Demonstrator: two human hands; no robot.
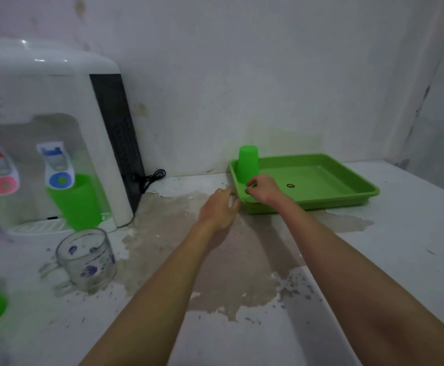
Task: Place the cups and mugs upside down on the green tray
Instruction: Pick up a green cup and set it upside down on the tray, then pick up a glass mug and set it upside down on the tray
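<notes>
both hands, left hand and right hand, hover loosely curled and empty at the green tray; glass mug upright, nearer the left.

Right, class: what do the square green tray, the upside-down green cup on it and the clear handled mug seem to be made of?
Square green tray: likely plastic, smooth opaque moulded rim.
Upside-down green cup: likely plastic, same bright, slightly translucent green.
Clear handled mug: probably glass, see-through with blue printed marks; clear plastic is possible.
</notes>
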